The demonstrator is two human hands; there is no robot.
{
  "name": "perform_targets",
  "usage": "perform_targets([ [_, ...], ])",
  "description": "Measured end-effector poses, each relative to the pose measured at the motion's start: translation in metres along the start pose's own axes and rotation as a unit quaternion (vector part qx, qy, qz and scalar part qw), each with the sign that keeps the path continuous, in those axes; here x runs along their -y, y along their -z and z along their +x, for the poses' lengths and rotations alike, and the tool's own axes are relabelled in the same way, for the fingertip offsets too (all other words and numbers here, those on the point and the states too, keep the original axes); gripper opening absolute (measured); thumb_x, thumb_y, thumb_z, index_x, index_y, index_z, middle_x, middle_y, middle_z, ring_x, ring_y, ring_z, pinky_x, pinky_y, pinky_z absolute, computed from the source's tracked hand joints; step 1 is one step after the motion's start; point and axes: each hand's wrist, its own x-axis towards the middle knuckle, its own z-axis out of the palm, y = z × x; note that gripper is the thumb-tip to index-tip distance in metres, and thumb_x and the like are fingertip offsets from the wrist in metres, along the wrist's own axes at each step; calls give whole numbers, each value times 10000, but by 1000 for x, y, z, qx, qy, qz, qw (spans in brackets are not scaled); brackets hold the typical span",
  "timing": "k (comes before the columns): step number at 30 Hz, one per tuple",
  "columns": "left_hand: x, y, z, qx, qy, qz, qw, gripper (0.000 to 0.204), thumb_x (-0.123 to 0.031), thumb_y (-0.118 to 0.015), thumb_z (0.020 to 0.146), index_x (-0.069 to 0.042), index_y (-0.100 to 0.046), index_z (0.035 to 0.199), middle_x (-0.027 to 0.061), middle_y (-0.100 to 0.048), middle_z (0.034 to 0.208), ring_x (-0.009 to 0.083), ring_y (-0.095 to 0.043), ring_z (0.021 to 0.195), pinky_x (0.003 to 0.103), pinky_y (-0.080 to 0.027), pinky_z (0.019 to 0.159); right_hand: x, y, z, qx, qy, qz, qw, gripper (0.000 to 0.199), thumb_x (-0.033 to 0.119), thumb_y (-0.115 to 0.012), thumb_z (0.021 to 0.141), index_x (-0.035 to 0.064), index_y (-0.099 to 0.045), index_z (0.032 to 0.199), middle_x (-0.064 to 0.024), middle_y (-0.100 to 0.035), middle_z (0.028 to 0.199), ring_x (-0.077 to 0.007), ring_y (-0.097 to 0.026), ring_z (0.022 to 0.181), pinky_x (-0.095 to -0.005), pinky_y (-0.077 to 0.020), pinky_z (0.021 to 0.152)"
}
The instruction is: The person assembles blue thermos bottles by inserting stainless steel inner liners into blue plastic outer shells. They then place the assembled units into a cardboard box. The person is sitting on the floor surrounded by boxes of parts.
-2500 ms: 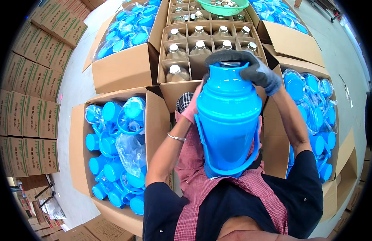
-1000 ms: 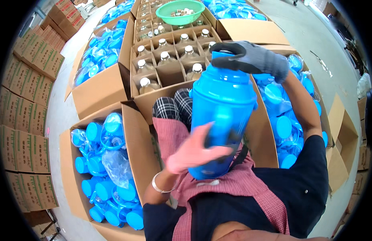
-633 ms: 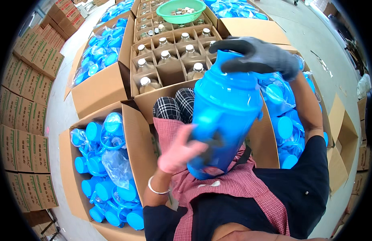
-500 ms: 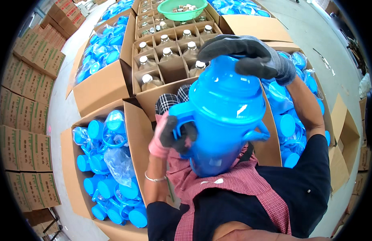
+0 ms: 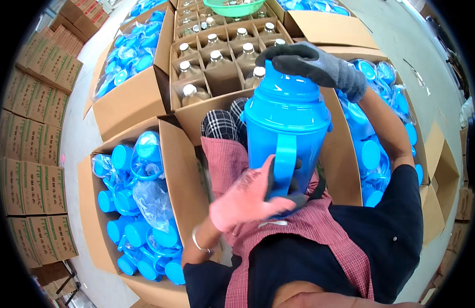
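Observation:
A glossy blue vacuum flask (image 5: 260, 136) stands nearly upright against my lap, its side handle (image 5: 285, 159) facing me. My left hand (image 5: 248, 197), in a pink glove with dark finger pads, is closed around the lower part of that handle; some of its fingers are hidden behind it. Over the flask's narrow top lies my right hand (image 5: 317, 66), in a grey and black glove, with its fingers wrapped around the cap end. The flask's base is partly hidden by my left hand and the checked apron (image 5: 319, 223).
Ahead stands a divided carton (image 5: 189, 110) of glass liners with white caps. A green basin (image 5: 232, 9) sits behind it. Open boxes of blue flask parts (image 5: 137, 233) flank me on both sides. Brown cartons (image 5: 32, 185) are stacked at far left.
The flask has turned so its handle swings from the left side to face me. My left hand has moved right with the handle, while my right hand stays on top.

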Motion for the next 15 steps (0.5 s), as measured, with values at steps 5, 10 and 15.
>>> perform_targets([
  [5,35,53,7,-35,-148,250,956,517,-287,-724,681,-31,-575,1105,169,-571,1190,329,-553,1107,484,-395,1014,17,4,-12,49,130,65,988,516,292,-690,826,71,-559,1274,-96,-609,1206,-178,-557,1113,-343,-421,967],
  [10,-31,38,71,137,-423,283,850,285,-187,-610,709,-89,-599,976,132,-572,1131,312,-531,1129,531,-355,1057,31,-23,4,16,152,-1,988,471,256,-707,813,73,-588,1230,-116,-628,1129,-198,-585,1066,-351,-457,920],
  [15,-63,10,94,273,-425,335,795,171,-155,-584,705,-46,-528,824,102,-584,914,268,-566,1053,454,-374,1060,38,-22,12,84,246,-7,966,423,332,-606,884,63,-587,1209,-148,-598,1158,-251,-580,1069,-365,-456,921],
])
